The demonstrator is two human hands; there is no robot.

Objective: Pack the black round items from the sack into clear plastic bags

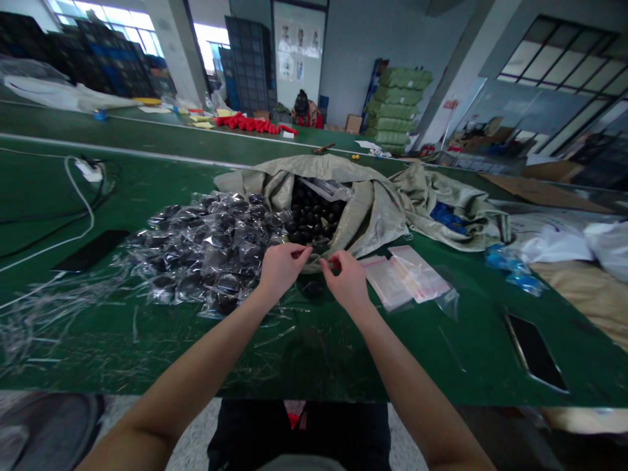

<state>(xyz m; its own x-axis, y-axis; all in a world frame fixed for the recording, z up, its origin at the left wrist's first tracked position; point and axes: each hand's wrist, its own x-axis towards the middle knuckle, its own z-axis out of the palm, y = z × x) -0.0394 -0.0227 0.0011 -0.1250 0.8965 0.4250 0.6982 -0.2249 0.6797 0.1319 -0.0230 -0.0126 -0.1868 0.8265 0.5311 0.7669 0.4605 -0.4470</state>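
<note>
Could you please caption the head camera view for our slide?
Left hand and right hand reach near plastic-bagged black items on a green workbench.

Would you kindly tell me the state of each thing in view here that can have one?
Left hand: fingertips pinched together, anything held too thin to see
Right hand: fingertips pinched together, anything held too thin to see
Woven sack: open, sides folded back
Black balls: loose inside the sack
Bagged black pieces: heaped beside the sack
Clear bags: lying flat, overlapping
Phone: lying flat, screen dark
</note>
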